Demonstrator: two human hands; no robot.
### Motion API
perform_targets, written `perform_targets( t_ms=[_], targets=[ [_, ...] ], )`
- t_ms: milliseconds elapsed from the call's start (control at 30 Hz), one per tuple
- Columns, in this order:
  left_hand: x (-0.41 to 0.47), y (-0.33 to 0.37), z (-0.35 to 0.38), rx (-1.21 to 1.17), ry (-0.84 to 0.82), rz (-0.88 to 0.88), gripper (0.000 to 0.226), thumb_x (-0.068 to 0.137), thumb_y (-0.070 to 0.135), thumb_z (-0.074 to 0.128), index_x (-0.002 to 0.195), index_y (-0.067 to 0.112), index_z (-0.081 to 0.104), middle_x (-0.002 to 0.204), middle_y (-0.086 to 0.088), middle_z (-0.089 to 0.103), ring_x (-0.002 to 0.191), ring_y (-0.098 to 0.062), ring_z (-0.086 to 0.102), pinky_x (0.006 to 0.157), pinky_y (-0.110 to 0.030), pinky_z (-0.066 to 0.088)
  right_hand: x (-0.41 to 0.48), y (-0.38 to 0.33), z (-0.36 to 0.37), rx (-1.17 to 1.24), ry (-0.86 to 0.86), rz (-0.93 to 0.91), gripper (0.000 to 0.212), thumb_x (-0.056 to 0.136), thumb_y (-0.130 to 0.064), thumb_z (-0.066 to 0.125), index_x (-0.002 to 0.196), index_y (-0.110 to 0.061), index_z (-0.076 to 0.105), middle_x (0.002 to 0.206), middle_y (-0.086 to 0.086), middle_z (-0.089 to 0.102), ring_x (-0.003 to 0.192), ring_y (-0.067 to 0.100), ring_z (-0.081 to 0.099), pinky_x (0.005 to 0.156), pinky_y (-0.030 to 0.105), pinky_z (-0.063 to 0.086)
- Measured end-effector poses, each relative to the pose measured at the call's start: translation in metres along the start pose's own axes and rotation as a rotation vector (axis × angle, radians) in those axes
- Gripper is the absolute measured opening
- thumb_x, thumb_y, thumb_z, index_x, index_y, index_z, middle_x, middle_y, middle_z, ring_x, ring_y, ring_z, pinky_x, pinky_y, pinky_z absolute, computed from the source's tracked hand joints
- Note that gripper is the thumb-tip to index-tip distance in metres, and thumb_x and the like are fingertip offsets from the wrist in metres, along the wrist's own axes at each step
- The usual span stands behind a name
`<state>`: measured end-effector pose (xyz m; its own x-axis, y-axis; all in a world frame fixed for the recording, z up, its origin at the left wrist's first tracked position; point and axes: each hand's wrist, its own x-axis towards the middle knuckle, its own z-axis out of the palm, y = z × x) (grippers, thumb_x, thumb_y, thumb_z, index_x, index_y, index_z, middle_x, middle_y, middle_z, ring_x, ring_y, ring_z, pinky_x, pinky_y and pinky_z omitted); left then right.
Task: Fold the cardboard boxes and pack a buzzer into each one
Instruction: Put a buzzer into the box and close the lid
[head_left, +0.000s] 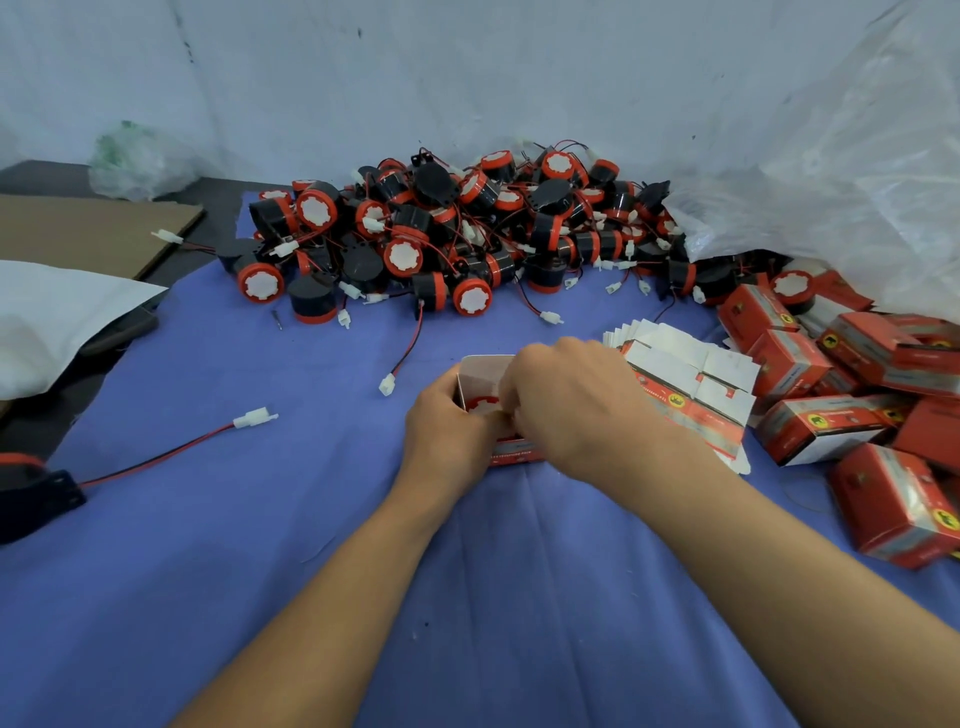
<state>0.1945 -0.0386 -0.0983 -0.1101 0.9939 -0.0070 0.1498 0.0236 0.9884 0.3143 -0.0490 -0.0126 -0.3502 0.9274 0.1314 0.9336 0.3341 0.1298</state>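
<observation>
Buzzer (480, 403) sits in the box (485, 370) between both hands' fingers (450, 389).

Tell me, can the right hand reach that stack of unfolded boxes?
Probably yes: the right hand works at the open box, and the flat stack lies just beside it with nothing between.

Even, soft light; faint shadows; wide-angle bending at edges; hands slightly blurred

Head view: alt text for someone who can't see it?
The left hand holds a small open box with a red buzzer inside while the right hand works at its opening. A pile of loose buzzers lies behind; packed red boxes lie at right.
</observation>
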Motion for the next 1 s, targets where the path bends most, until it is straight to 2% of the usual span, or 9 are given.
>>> perform_targets(
  t_ms=[133,167,233,300,433,567,633,833,1000],
  targets=[
    [0.001,-0.002,-0.002,0.027,-0.005,-0.026,0.023,0.063,0.024,0.068,0.084,0.033,0.073,0.081,0.016,0.077,0.079,-0.007,0.072,0.074,-0.038,0.061,0.010,0.014,0.008,0.050,0.019,0.075,0.011,0.085,-0.026,0.067,0.092,-0.026,0.075,0.080,0.005,0.069,0.073,0.032,0.062,0.062,0.034,0.049],
    [0.002,-0.001,-0.002,0.031,-0.007,-0.029,0.022,0.065,0.023,0.068,0.084,0.032,0.073,0.082,0.015,0.077,0.080,-0.009,0.072,0.076,-0.040,0.061,0.011,0.017,0.011,0.021,0.033,0.072,0.006,0.085,-0.027,0.068,0.080,-0.025,0.070,0.070,0.003,0.062,0.065,0.029,0.057,0.055,0.032,0.042],
    [0.002,-0.001,-0.003,0.038,-0.004,-0.030,0.019,0.070,0.017,0.069,0.086,0.028,0.073,0.082,0.013,0.077,0.083,-0.013,0.073,0.078,-0.043,0.061,0.013,0.022,0.018,-0.044,0.005,0.074,0.033,0.086,-0.026,0.068,0.064,-0.021,0.044,0.060,0.000,0.043,0.056,0.027,0.043,0.048,0.030,0.024],
    [0.002,0.000,-0.003,0.035,-0.010,-0.038,0.020,0.069,0.017,0.068,0.086,0.027,0.073,0.082,0.011,0.077,0.084,-0.016,0.073,0.079,-0.044,0.061,0.014,0.026,0.022,-0.022,-0.053,0.061,0.038,0.089,-0.023,0.065,0.064,-0.021,0.037,0.066,0.002,0.048,0.063,0.030,0.045,0.047,0.031,0.021],
    [0.000,0.003,-0.005,0.033,-0.042,-0.049,0.027,0.063,0.024,0.067,0.089,0.027,0.073,0.085,0.010,0.077,0.087,-0.018,0.073,0.082,-0.046,0.061,0.022,0.027,0.015,-0.027,-0.070,0.004,0.006,0.089,-0.016,0.062,0.086,-0.020,0.066,0.068,0.001,0.046,0.065,0.029,0.046,0.052,0.029,0.028],
    [0.001,0.003,-0.006,0.047,-0.048,-0.043,0.024,0.066,0.022,0.070,0.089,0.027,0.074,0.084,0.011,0.078,0.086,-0.016,0.073,0.083,-0.047,0.061,0.025,0.017,0.012,-0.072,-0.045,-0.034,0.037,0.090,-0.008,0.055,0.065,-0.019,0.030,0.064,0.000,0.032,0.053,0.019,0.028,0.048,0.029,0.020],
    [0.002,0.002,-0.006,0.058,-0.040,-0.037,0.019,0.074,0.015,0.075,0.088,0.027,0.074,0.085,0.011,0.078,0.086,-0.015,0.074,0.084,-0.048,0.061,0.024,0.012,0.013,-0.132,-0.047,-0.108,0.038,0.093,-0.007,0.050,0.066,-0.019,0.026,0.065,-0.001,0.029,0.054,0.018,0.025,0.048,0.029,0.016],
    [0.004,0.001,-0.007,0.088,-0.033,-0.032,0.023,0.079,0.010,0.076,0.091,0.029,0.076,0.088,0.012,0.078,0.089,-0.014,0.074,0.087,-0.047,0.060,0.023,0.016,0.018,-0.176,-0.009,-0.171,0.030,0.089,-0.007,0.050,0.068,-0.020,0.033,0.063,-0.002,0.031,0.051,0.017,0.025,0.048,0.031,0.014],
    [0.004,0.000,-0.008,0.079,-0.036,-0.032,0.025,0.079,0.010,0.073,0.090,0.033,0.075,0.087,0.015,0.077,0.089,-0.010,0.073,0.086,-0.043,0.061,0.005,0.018,0.038,-0.114,0.095,-0.129,0.019,0.072,-0.006,0.071,0.067,-0.022,0.063,0.059,-0.001,0.055,0.056,0.029,0.052,0.059,0.031,0.027]
  ],
)
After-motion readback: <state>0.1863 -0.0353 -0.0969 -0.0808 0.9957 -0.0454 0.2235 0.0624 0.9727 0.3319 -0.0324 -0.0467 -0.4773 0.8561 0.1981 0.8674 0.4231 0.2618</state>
